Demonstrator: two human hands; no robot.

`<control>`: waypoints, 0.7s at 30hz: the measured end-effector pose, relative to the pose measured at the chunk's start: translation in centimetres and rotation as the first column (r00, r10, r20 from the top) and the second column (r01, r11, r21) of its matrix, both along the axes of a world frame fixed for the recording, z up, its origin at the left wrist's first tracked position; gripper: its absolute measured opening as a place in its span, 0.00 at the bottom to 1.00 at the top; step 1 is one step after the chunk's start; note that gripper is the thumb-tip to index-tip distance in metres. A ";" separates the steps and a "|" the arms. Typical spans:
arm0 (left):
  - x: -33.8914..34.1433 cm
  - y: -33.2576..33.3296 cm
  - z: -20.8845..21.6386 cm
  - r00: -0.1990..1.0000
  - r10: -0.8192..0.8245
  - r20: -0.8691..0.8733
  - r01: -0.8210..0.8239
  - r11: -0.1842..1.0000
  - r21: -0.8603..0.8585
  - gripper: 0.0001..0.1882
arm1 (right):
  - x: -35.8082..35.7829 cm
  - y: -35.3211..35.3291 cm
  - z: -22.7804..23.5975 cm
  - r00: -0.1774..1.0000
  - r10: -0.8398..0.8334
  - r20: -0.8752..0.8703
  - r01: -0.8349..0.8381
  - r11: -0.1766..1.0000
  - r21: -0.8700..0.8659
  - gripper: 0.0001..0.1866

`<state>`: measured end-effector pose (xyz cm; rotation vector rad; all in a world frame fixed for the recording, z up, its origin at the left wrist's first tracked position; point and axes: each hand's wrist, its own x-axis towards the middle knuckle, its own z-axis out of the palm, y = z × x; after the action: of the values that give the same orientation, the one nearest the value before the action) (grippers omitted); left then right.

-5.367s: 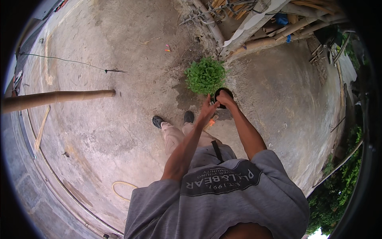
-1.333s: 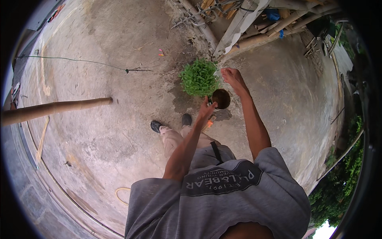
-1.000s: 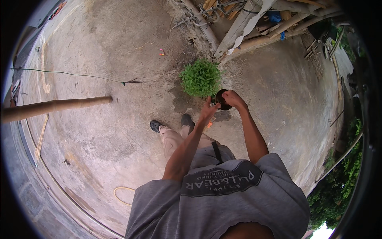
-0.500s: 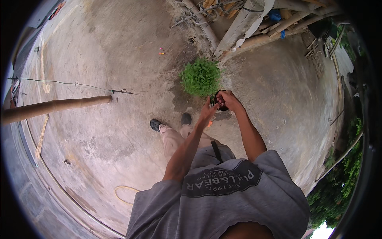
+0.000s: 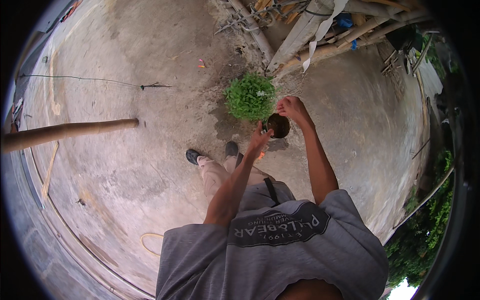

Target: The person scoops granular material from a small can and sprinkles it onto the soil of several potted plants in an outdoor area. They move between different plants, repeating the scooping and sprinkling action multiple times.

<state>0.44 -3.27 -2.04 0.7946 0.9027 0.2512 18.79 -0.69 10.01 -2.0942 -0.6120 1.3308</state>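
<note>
My left hand (image 5: 258,139) grips the left side of a round dark pot (image 5: 286,125), thumb over its rim. The pot faces up at me and shows a brownish inside; whether that is liquid or the bottom, I cannot tell. Just beyond the pot, my right hand (image 5: 293,109) is raised with loosely bent fingers directed at a bushy green plant (image 5: 246,100). Nothing shows in those fingers. A small whitish blurred patch, perhaps droplets, appears over the leaves. The plant's base is hidden by its foliage.
A concrete post (image 5: 300,37) and stacked wooden poles (image 5: 367,30) stand beyond the plant. To the left, a thick bamboo pole (image 5: 75,134) and a thin wire (image 5: 95,78) reach inward. Damp patches mark the concrete floor (image 5: 150,105) near my dark shoes (image 5: 192,156).
My right hand has come out of the pot and moved up and right, fingers spreading toward the plant. The pot's inside is now uncovered, and a whitish patch has appeared over the leaves.
</note>
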 end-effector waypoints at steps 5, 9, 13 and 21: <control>-0.3 0.3 1.3 0.995 -0.031 0.096 0.043 0.992 -0.118 0.52 | -0.7 -4.1 -5.7 0.987 0.121 -0.106 -0.145 0.957 -0.253 0.15; -0.1 0.6 1.9 0.996 -0.091 -0.021 0.093 0.993 0.068 0.52 | -2.7 -4.6 -9.0 0.967 0.227 0.113 -0.182 0.931 -0.317 0.14; -0.6 0.2 2.4 0.998 -0.053 0.020 0.052 0.996 0.068 0.50 | -3.2 -3.6 -9.5 0.949 0.299 0.104 -0.233 0.882 -0.409 0.16; -1.2 0.2 1.3 0.998 0.021 0.059 -0.015 0.996 -0.091 0.49 | -3.7 -3.1 -6.9 0.983 -0.056 -0.173 0.010 0.968 -0.252 0.16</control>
<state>-0.72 -3.04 -0.70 0.6917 0.8595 0.2468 15.05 -3.77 3.14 -2.1362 -0.3453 1.6277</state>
